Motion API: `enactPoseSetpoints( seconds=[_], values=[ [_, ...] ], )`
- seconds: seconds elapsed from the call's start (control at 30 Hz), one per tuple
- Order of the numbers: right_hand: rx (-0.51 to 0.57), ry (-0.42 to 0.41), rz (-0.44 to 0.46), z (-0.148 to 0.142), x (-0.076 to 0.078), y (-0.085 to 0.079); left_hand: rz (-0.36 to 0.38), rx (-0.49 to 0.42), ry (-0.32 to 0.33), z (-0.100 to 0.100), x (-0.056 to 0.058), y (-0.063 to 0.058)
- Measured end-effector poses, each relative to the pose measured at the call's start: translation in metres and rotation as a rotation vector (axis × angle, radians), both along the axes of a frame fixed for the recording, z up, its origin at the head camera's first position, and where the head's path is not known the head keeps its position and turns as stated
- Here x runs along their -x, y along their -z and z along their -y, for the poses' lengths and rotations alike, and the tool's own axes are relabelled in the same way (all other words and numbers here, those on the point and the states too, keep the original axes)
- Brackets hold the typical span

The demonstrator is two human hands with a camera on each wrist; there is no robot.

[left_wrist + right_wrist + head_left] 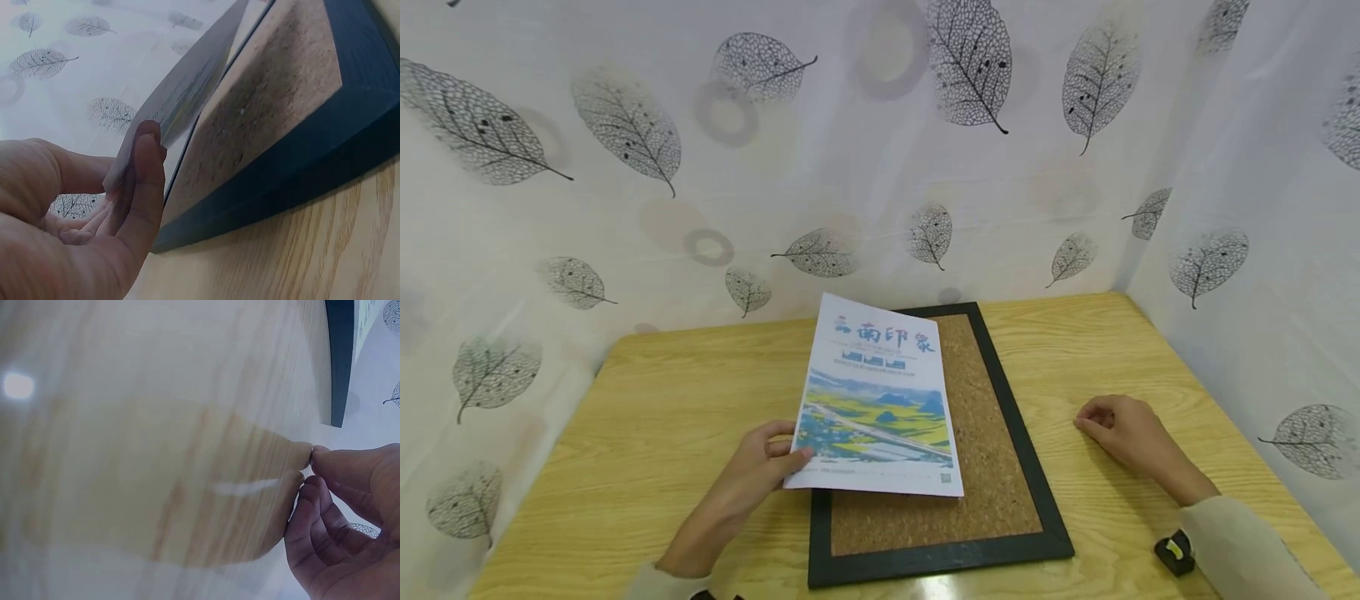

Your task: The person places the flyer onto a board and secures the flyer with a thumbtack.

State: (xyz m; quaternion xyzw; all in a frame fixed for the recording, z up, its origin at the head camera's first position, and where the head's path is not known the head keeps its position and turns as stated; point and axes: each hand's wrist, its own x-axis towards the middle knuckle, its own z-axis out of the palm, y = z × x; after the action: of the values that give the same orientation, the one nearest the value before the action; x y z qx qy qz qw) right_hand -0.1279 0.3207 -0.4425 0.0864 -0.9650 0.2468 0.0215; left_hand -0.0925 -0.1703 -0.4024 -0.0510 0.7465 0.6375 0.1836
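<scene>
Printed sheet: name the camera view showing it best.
Head view: the printed sheet faces the camera, title and landscape visible, with only a little covered by the left grip. The left wrist view shows it steeply slanted and partly covered; the right wrist view shows just an apparent sliver beside the dark frame.

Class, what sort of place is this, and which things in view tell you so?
Probably a small indoor work corner: a wood-grain table stands against a leaf-patterned backdrop, with a black-framed cork board lying on it. Which building or room it belongs to doesn't show.
</scene>
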Motion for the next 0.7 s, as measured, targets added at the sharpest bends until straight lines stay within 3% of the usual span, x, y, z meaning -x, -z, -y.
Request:
enactPoseSetpoints(
  seconds=[0.4, 0.7],
  values=[
    [-0.004, 0.004, -0.001, 0.001, -0.001, -0.002, -0.006, -0.012, -0.004, -0.024, 0.007, 0.005],
    [0.002, 0.007, 0.006, 0.002, -0.001, -0.001, -0.041, 0.018, 0.016, -0.038, 0.002, 0.009]
  ],
)
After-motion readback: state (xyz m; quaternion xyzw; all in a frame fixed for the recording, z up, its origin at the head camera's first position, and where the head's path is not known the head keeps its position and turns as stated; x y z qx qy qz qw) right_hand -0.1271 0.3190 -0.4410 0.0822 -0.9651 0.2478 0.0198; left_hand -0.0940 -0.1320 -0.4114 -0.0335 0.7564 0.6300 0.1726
